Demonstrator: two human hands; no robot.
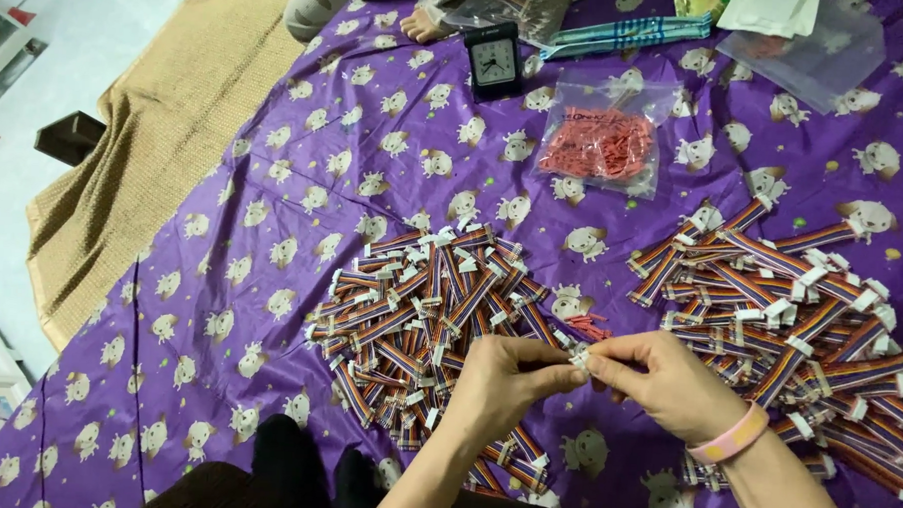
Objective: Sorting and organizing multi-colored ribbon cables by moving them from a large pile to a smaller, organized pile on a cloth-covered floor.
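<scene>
My left hand [507, 376] and my right hand [657, 383] meet fingertip to fingertip over a purple patterned sheet [272, 228]. Together they pinch the white connector end [578, 360] of a short multicoloured ribbon cable; the rest of the cable is hidden by my fingers. A pink band [730, 437] circles my right wrist. One heap of the same ribbon cables [425, 303] lies just beyond my left hand. A second heap [800, 316] spreads to the right of my right hand. A few small red pieces [589, 327] lie on the sheet between the heaps.
A clear bag of small red parts [604, 139] lies further back, with a small black clock [494, 61] behind it. Another person's bare foot [421, 25] rests at the sheet's far edge. More plastic bags [809, 41] sit at the back right. A tan mat [166, 124] borders the left.
</scene>
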